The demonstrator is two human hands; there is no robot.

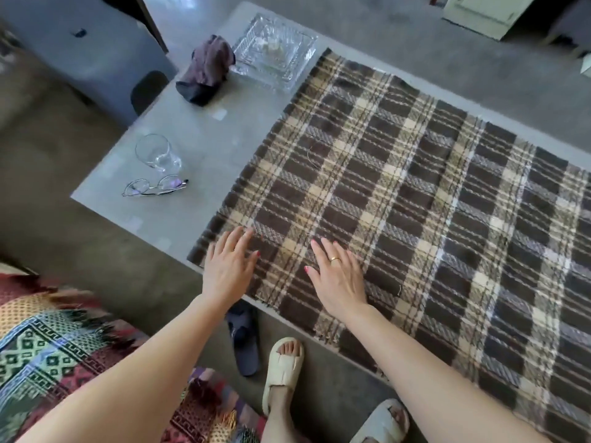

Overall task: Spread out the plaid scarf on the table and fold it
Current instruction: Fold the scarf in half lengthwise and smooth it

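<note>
Both hands lie flat with fingers spread, the left hand (228, 268) and right hand (339, 278) pressing the plaid scarf (415, 199) near its fringed end on the surface (192, 132); sweeping outward should clear wrinkles before folding.

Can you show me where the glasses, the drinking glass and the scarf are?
eyeglasses (155, 188): head view, on the frame's bridge.
drinking glass (157, 152): head view, on its clear side wall.
plaid scarf (399, 199): head view, on the flat middle of the cloth.
</note>
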